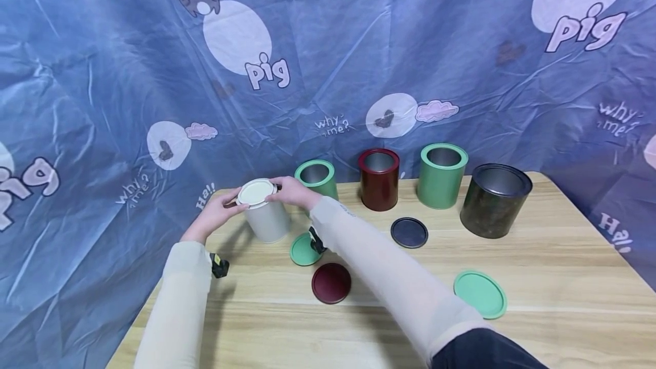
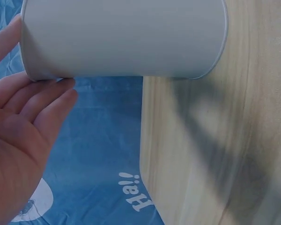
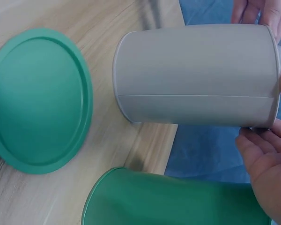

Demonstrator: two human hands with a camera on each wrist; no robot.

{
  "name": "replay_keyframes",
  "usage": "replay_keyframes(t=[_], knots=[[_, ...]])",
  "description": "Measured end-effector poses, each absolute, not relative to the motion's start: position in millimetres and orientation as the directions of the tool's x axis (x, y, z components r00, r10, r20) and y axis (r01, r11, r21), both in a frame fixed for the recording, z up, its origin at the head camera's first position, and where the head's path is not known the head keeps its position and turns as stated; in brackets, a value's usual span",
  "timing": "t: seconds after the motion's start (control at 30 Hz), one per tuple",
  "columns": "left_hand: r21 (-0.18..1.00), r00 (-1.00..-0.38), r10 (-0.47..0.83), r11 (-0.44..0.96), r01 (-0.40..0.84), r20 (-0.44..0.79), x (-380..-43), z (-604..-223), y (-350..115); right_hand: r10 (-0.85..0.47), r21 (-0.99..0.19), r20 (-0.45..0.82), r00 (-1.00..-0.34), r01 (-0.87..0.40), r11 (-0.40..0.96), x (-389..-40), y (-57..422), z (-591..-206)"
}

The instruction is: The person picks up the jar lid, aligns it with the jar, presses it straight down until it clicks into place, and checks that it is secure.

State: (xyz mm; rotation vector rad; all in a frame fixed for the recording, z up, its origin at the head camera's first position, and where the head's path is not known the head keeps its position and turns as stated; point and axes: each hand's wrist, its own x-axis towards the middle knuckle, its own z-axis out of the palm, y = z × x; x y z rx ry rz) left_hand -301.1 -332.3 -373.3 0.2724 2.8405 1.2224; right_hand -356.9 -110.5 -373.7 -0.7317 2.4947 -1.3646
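Note:
A white can (image 1: 267,222) stands upright at the table's far left, with a white lid (image 1: 256,192) on its top. My left hand (image 1: 216,213) holds the can's top edge from the left, its thumb at the lid's rim and its fingers against the side. From the right, my right hand (image 1: 293,191) grips the same edge, thumb at the lid. In the right wrist view the grey-white can wall (image 3: 196,65) shows a seam, and the right fingertips touch it near the top. Whether the lid sits fully down cannot be made out.
Behind my right hand stands a small open green can (image 1: 328,189). Further right are open red (image 1: 379,189), green (image 1: 441,187) and black (image 1: 489,215) cans. Lying on the table (image 1: 266,312) are green (image 1: 302,250), dark red (image 1: 331,283), black (image 1: 409,233) and larger green (image 1: 479,295) lids.

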Motion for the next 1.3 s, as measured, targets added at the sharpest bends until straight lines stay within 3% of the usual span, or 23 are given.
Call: replay_keyframes(t=[0.63,1.3], knots=[[0.695,-0.995,0.087,0.713,0.099,0.052,-286,-381,-331,-0.509,-0.916,-0.006,-0.861,-0.199,0.347,-345,-103,-380],[0.663,-0.996,0.084,0.744,0.078,0.022,-278,-375,-326,-0.552,-0.853,0.003,-0.834,-0.29,0.434,-340,-101,-373]])
